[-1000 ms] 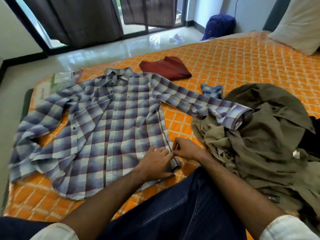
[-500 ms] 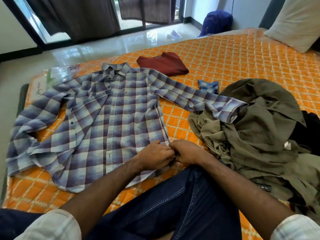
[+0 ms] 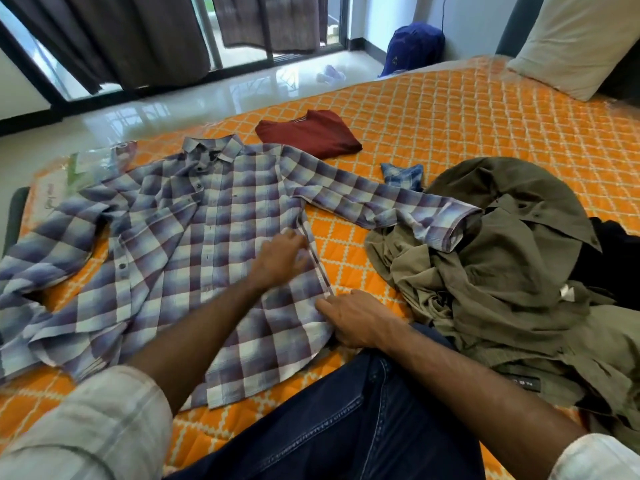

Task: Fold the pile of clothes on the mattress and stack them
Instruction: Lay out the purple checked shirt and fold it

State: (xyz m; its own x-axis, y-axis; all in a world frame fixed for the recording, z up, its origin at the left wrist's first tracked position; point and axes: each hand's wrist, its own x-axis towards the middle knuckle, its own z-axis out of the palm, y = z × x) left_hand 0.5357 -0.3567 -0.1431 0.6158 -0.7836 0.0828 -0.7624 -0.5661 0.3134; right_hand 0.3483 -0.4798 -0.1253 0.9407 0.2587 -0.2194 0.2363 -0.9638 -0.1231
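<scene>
The plaid shirt (image 3: 180, 244) lay spread front-up on the left half of the orange mattress (image 3: 485, 133), collar away from the person, its left-side sleeve crumpled toward the mattress edge and its other sleeve stretched out so that the cuff rested on the olive pile of clothes (image 3: 512, 271). Judged light, thin and limp: it would hold no shape on its own, wrinkle readily and slide a little on the quilted cover, so it seemed best taken at seams and edges, shoulder, side seam or hem, and smoothed flat before each fold. The left hand (image 3: 280, 259) lay on the cloth just inside the side seam, motion-blurred; fingers looked loosely curled, pressing rather than gripping, though this could not be told for certain. The right hand (image 3: 356, 322) rested at the seam near the hem, fingertips down on the edge; a pinch was not visible. Half a second earlier both hands were bunched together at the hem corner; the left had since moved up along the seam, apart from the right. A folded maroon garment (image 3: 308, 133) lay beyond the collar.
</scene>
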